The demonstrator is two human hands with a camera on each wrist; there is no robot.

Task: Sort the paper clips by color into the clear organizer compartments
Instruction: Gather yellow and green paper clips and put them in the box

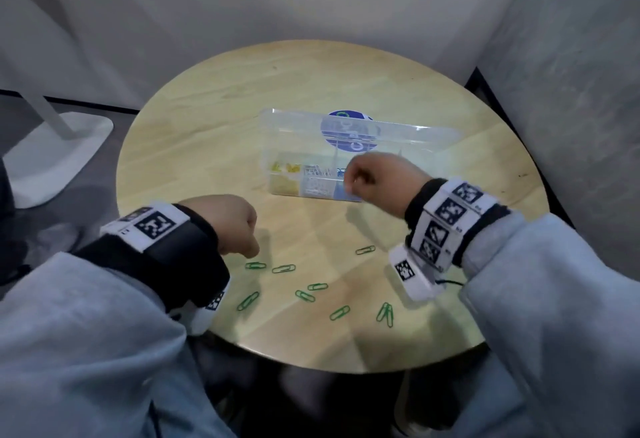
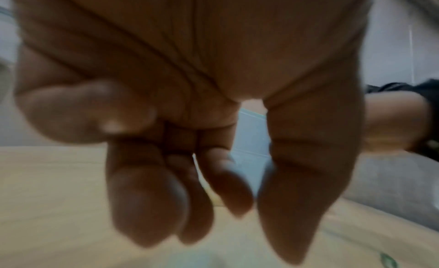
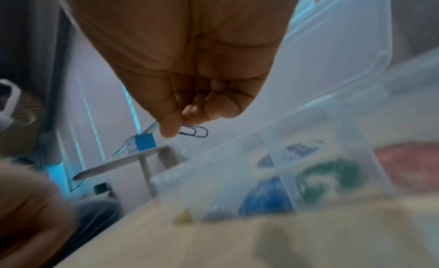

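Clip in hand: a dark blue wire paper clip (image 3: pixel 196 131) is pinched between thumb and fingertip of the right hand (image 1: pixel 375 179), held above the organizer's front row; the other fingers are curled in.
Organizer: a clear plastic compartment box (image 1: pixel 277 147) with its hinged lid (image 1: pixel 415 136) standing open sits at the middle of the desk; the right hand hides part of its right side.
Contents: yellow clips (image 1: pixel 285 168) fill the front-left cell; the next cell to the right shows pale, silvery ones (image 1: pixel 317 178); the right wrist view, blurred, shows blue clips (image 3: pixel 268 197) in one cell and green ones (image 3: pixel 332 174) in the cell beside it, with a reddish mass further right.
Label: a round blue and white sticker (image 1: pixel 346 131) is seen through the lid; its writing is too blurred to read.
Loose clips: nine green wire paper clips (image 1: pixel 304 295) lie scattered on the near part of the desk, two of them overlapping at the right (image 1: pixel 386 313).
Left hand: the left hand (image 1: pixel 232 223) hovers low just behind the leftmost green clip (image 1: pixel 256 265), fingers (image 2: pixel 147 206) bent downward and bunched near the thumb, nothing seen between them.
Desk: a round pale wooden desk (image 1: pixel 225 119).
Wrists: black bands with white square-patterned marker tags (image 1: pixel 446 219) sit over light grey sleeves (image 1: pixel 86 333).
Surroundings: grey walls behind; a white stand base (image 1: pixel 55 150) on the floor at left.
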